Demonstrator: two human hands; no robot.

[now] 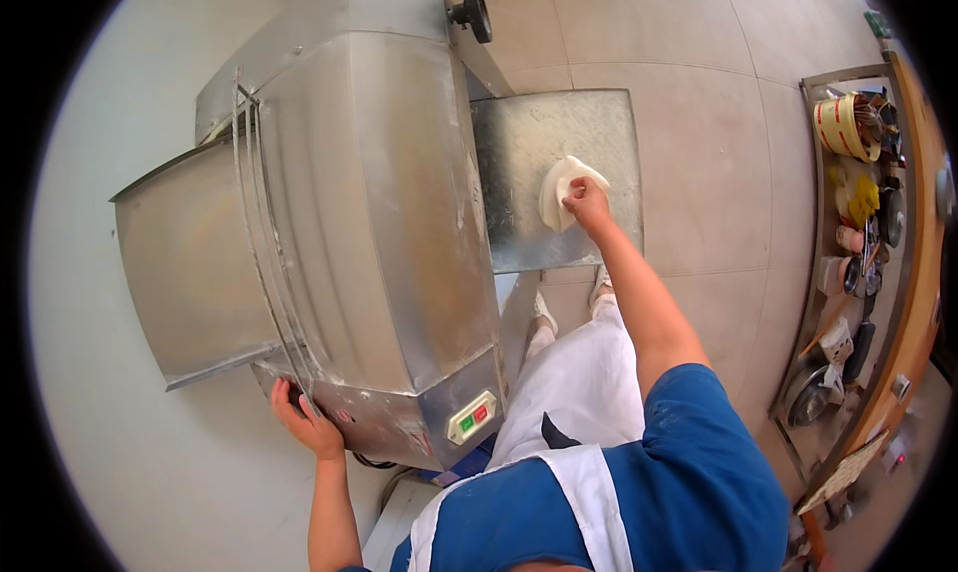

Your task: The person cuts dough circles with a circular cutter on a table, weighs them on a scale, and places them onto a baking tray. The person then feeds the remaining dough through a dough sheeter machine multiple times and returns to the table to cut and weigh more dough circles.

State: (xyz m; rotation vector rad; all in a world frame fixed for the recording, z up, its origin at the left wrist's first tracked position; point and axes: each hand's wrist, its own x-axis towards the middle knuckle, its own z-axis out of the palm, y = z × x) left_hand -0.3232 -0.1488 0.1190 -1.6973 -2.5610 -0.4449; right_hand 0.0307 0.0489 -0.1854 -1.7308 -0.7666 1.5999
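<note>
My right hand (589, 205) pinches the edge of a soft, pale piece of dough (555, 198). The dough lies folded on the right part of a metal tray (529, 128) that juts from the side of a large steel dough-rolling machine (424, 203). At the machine's near left corner, my left hand (311, 430) rests against the metal side with its fingers apart. A dark gap or part shows between those fingers, too small to make out. Beside that hand end the thin metal bars (261, 213) that run along the machine's top.
A switch plate with green and red buttons (471, 416) sits on the machine's near face. A black crank wheel (477, 11) sticks out at its far end. To the left extends a metal chute (195, 263). A shelf (813, 263) with a tub, bowls and pans stands at right.
</note>
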